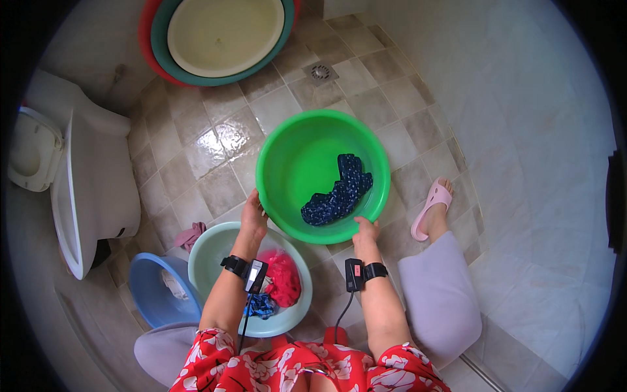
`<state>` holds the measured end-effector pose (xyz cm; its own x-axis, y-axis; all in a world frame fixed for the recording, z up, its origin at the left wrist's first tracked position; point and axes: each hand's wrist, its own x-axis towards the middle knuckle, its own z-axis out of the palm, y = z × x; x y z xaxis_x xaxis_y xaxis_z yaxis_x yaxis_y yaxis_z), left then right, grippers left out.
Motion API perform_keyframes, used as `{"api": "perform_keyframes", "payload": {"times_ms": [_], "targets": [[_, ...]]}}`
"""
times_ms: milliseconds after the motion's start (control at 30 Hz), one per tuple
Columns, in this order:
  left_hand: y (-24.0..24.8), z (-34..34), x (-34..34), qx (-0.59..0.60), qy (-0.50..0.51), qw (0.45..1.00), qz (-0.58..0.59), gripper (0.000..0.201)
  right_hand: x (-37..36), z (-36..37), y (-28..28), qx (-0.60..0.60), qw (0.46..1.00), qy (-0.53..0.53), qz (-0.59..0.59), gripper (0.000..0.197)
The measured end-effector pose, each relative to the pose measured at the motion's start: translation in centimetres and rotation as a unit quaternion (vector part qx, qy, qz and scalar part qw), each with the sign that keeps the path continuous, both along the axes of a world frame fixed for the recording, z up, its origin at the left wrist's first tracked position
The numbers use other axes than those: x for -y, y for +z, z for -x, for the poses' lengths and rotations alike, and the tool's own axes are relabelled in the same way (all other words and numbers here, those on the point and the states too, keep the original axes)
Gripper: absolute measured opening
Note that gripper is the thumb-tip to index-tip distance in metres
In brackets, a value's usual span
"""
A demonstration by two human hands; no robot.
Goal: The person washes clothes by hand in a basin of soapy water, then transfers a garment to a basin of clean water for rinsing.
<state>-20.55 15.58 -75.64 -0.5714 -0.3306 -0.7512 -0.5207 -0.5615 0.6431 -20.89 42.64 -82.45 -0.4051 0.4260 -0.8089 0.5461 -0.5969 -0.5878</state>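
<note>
Over the tiled floor [199, 150], the round green basin [300, 147] is shown; whether it is lifted cannot be told. Its rim is grasped at the near left by the left hand [254, 217] and at the near right by the right hand [367, 230]. The smooth plastic is judged light, fairly stiff and slippery when wet, best held at opposite sides. Nearer, a shallower mint basin [212, 261] is seen. Within the green one, a speckled navy cloth [338, 197], presumably soft and limp, is best gathered mid-length.
</note>
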Motion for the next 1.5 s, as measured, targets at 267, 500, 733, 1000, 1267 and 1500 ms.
{"api": "perform_keyframes", "payload": {"times_ms": [267,500,733,1000,1267,1500], "targets": [[0.2,0.7,0.5,0.033,-0.07,0.997,0.019,0.037,-1.5,-0.2,-0.2,-0.018,1.0,0.006,-0.007,0.049],[0.0,1.8,-0.2,0.062,-0.089,0.994,0.028,0.034,-2.3,-3.0,-1.0,0.043,0.998,0.013,-0.039,0.049],[1.3,3.9,-1.6,0.127,-0.071,0.989,0.019,0.029,-1.8,-3.6,3.5,0.16,0.986,0.014,-0.047,0.051],[3.3,4.2,-3.0,0.153,-0.038,0.987,0.031,0.027,-2.2,-3.9,5.7,0.155,0.985,-0.033,-0.066,0.057],[8.2,-0.1,-1.9,0.151,0.067,0.983,-0.075,0.039,2.0,2.3,11.9,0.108,0.968,-0.086,-0.21,0.063],[12.4,-8.6,2.4,0.176,0.164,0.969,-0.055,0.046,8.4,-0.4,12.0,0.088,0.993,0.073,0.041,0.061]]}}
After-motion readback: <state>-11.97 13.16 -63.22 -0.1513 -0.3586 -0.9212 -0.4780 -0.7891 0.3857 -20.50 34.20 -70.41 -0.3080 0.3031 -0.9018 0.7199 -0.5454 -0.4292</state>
